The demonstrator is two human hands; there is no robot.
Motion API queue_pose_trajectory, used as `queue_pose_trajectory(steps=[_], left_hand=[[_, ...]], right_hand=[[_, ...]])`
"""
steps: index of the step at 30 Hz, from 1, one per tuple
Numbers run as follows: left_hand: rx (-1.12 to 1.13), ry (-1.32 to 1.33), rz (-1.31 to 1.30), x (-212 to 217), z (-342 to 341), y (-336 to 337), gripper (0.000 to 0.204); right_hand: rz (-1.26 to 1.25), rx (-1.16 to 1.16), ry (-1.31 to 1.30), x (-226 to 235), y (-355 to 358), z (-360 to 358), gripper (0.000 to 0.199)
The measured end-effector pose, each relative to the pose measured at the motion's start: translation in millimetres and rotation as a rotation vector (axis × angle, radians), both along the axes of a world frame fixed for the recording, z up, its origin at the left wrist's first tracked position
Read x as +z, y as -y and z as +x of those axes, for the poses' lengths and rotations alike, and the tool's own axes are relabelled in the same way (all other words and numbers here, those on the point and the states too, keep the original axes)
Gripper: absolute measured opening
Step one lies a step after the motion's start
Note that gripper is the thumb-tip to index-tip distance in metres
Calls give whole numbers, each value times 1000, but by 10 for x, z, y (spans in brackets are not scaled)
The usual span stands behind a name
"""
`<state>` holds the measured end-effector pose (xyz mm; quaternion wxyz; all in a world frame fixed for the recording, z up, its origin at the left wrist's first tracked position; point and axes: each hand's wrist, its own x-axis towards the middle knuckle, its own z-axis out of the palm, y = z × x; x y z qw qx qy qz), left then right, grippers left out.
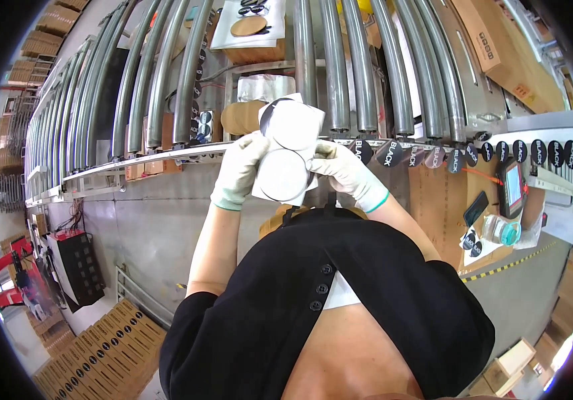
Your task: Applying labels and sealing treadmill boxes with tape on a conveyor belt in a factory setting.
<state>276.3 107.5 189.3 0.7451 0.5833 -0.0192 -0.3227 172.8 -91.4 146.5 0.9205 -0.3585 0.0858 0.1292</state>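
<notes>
My left hand, in a white glove with a green cuff edge, grips the left side of a white strip of round stickers. From the other side my right hand, gloved alike, pinches the same strip near its middle. Two large white circles show on the strip, one above the other, with dark rims at their edges. It is held in front of my chest, over the near edge of the roller conveyor. My fingertips are partly hidden behind the strip.
Round black stickers line the conveyor's near rail to the right. A handheld device with a screen, a phone and a bottle with a turquoise cap lie at right. Stacked cartons stand at lower left.
</notes>
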Motion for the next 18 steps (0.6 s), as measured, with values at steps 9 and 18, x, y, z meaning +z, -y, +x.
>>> queue_pose_trajectory(steps=[9,18], left_hand=[[193,165,165,69,236,-454,13],[156,27,-299,-106,371,-646,26]], right_hand=[[-98,3,-22,380,-87,177,15],[-386,14,-84,452,-791,554,16]])
